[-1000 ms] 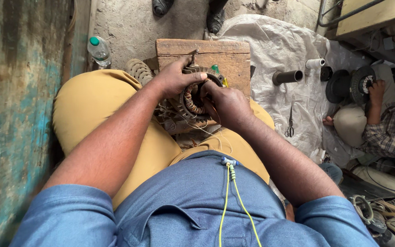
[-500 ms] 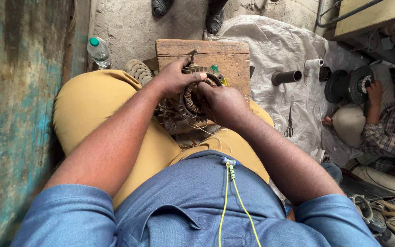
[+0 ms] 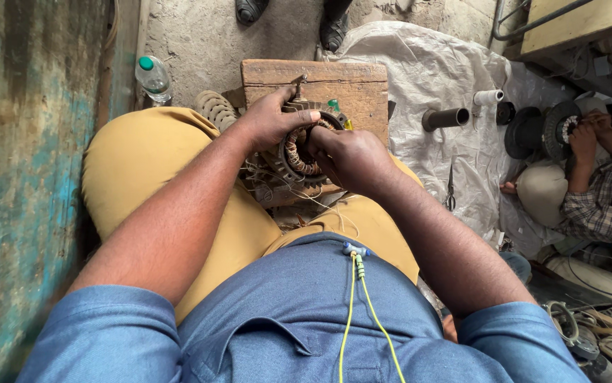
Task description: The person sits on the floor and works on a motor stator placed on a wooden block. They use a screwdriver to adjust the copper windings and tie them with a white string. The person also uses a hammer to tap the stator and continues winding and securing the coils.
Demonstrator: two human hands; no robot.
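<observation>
A round metal motor stator (image 3: pixel 299 152) with copper windings rests tilted against a wooden block (image 3: pixel 334 81) between my knees. My left hand (image 3: pixel 267 120) grips its upper left rim, thumb reaching across the ring. My right hand (image 3: pixel 348 157) covers its right side, fingers curled onto the windings inside the ring. Loose wire strands (image 3: pixel 320 206) hang below the stator over my tan trousers.
A plastic bottle with a green cap (image 3: pixel 153 76) stands by the blue wall (image 3: pixel 22 142). A white sheet (image 3: pixel 440 78) holds a dark pipe (image 3: pixel 446 118), a tape roll (image 3: pixel 488 96) and pliers (image 3: pixel 450 190). Another person's hands (image 3: pixel 589 135) work on a stator at right. Someone's shoes (image 3: pixel 334 28) stand beyond the block.
My hands have shifted slightly on the stator, the right fingers working further along the windings. The person at right has moved their hands a little.
</observation>
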